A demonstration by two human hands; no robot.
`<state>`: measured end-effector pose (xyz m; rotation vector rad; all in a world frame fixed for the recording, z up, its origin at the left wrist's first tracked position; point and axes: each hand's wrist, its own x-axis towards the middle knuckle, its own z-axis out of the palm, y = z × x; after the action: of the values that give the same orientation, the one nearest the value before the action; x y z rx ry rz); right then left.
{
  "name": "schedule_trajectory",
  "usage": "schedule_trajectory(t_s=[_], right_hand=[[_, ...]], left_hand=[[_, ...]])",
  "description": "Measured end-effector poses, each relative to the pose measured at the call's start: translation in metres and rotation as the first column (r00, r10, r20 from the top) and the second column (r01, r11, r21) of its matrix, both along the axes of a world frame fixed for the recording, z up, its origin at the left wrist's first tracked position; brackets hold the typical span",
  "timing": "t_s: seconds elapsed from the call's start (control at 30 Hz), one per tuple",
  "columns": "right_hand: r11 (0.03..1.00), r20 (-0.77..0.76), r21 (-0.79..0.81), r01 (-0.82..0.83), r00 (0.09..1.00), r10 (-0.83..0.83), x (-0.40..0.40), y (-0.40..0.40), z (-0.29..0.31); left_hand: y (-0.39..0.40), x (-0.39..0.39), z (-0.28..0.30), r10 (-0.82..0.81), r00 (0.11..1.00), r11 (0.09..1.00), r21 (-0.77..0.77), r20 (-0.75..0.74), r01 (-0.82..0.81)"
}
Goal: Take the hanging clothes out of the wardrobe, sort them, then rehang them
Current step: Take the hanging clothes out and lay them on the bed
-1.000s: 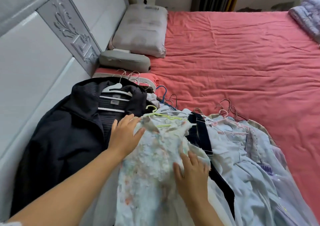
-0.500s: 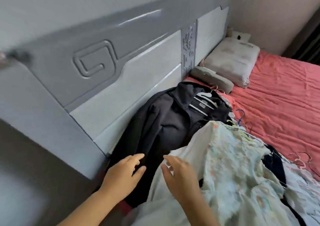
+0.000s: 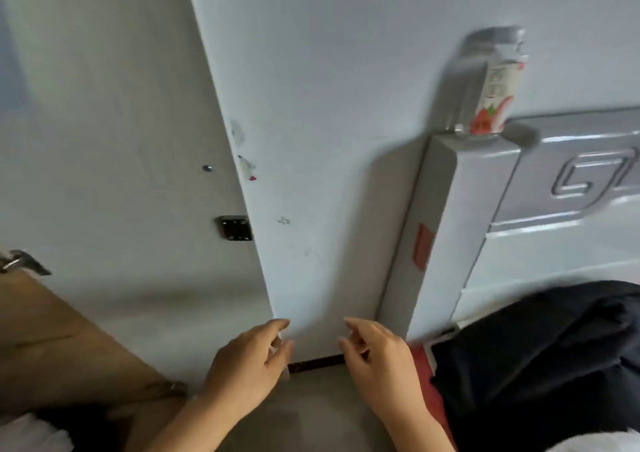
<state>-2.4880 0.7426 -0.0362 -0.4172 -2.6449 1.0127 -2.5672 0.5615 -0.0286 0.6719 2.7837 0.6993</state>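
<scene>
Two hands, both empty. Left hand (image 3: 247,368) and right hand (image 3: 379,361) hang side by side low in the view, fingers (image 3: 277,327) loosely curled and apart, gripping nothing; a pale scrap shows near the left fingertips, too blurred to name. Neither hand touches any clothing.

Outward: just beyond the fingertips stands a white vertical panel (image 3: 242,122), likely the wardrobe's side or door edge, with a dark hinge plate (image 3: 234,228) on the inner face to its left. Right of that is plain wall, then the grey headboard (image 3: 519,209) end, with a drink carton (image 3: 497,96) standing on top. A dark jacket (image 3: 540,358) lies at lower right on the bed, well apart from both hands. A sliver of white fabric (image 3: 609,443) shows in the bottom right corner. At far left is a brown board (image 3: 52,340), maybe a wardrobe door; can't tell.

Step, as a guess: between garments, with the person facing the wardrobe, either to fetch more hanging clothes or to start rehanging. Which one is unclear with empty hands. Next move calls for reaching into the wardrobe for a hanger, or going to the bed for a sorted piece.

Containers: the wardrobe interior is barely visible, no rail or clothes seen inside. Carton contents unknown.
</scene>
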Motion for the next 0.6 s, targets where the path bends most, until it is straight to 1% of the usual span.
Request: schedule_trajectory(t_s=[0.13, 0.2, 0.3, 0.4, 0.47, 0.6], right_hand=[[0.981, -0.062, -0.005, -0.193, 0.979, 0.192, -0.037, -0.052, 0.012], [0.947, -0.074, -0.018, -0.32, 0.945, 0.318, -0.053, -0.077, 0.022], [0.872, -0.11, 0.006, -0.49, 0.866, 0.488, -0.075, -0.108, 0.032], [0.781, -0.132, 0.033, -0.623, 0.772, 0.621, -0.093, -0.14, 0.042], [0.726, -0.182, 0.067, -0.684, 0.707, 0.683, -0.104, -0.158, 0.048], [0.592, -0.218, 0.166, -0.789, 0.556, 0.802, -0.124, -0.199, 0.08]], left_hand=[[-0.068, -0.005, 0.008, 0.203, 0.979, 0.977, 0.054, 0.02, -0.204], [-0.099, -0.001, 0.014, 0.32, 0.947, 0.942, 0.098, 0.027, -0.321], [-0.133, 0.008, 0.024, 0.481, 0.877, 0.871, 0.111, 0.009, -0.479], [-0.162, 0.024, 0.037, 0.628, 0.778, 0.771, 0.124, 0.005, -0.624], [-0.176, 0.035, 0.049, 0.697, 0.716, 0.714, 0.109, -0.022, -0.692], [-0.211, 0.06, 0.079, 0.827, 0.536, 0.555, 0.091, -0.167, -0.827]])
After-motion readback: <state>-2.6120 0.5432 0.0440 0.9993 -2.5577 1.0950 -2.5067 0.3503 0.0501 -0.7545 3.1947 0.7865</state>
